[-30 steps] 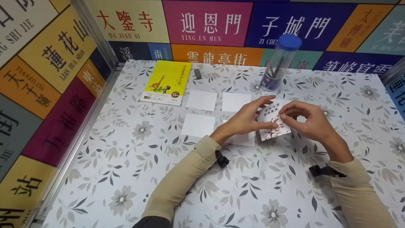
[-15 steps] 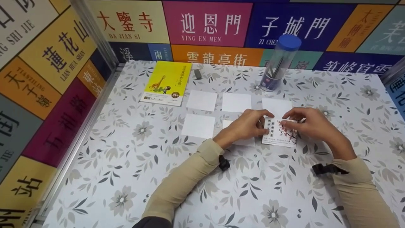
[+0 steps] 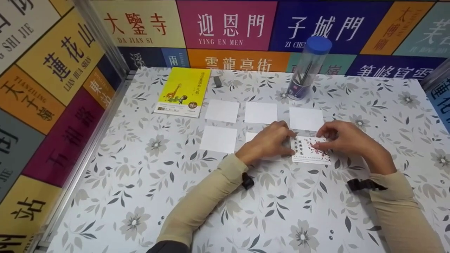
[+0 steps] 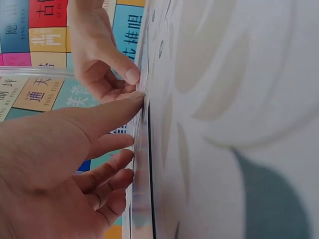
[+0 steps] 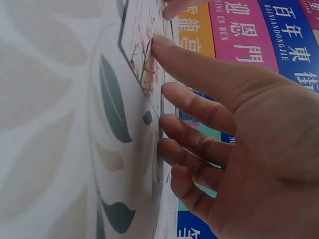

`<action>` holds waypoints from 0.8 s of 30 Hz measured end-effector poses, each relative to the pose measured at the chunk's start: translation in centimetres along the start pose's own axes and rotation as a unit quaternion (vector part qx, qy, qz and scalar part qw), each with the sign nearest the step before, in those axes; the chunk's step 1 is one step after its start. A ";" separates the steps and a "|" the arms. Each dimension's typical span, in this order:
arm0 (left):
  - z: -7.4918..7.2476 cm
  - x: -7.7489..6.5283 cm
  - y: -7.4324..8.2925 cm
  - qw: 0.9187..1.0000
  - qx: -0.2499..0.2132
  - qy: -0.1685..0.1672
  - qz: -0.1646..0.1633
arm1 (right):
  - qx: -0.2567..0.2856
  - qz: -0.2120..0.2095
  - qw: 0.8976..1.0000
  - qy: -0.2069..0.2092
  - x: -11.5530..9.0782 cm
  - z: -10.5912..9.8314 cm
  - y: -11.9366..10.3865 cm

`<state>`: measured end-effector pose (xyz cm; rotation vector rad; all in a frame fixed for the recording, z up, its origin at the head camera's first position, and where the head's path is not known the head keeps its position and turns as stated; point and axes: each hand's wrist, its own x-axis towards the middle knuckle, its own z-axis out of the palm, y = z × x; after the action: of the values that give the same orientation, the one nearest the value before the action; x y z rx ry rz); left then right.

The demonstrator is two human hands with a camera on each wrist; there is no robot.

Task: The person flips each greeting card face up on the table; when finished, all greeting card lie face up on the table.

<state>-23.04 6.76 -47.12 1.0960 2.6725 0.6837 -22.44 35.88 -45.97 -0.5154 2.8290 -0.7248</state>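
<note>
One printed card (image 3: pixel 307 153), fingers (image 3: pixel 329 145) gripping either side

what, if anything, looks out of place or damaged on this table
Nothing looks spilled or damaged. What stands out is the printed card at the nearer row's right end: its writing and blossoms show, while the other cards look plain white.

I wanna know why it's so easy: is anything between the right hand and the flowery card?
Nothing visible is in the way: in the right wrist view, the right hand has its thumb touching the flowery card.
</note>
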 end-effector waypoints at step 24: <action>-7.1 -5.7 -8.7 0.997 -0.063 -0.037 0.005 | -0.040 -0.073 0.995 -0.047 4.4 4.4 -11.4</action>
<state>-26.67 -5.15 -45.07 1.0798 2.5274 0.7848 -22.15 22.98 -44.51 -0.7543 2.7633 -0.5961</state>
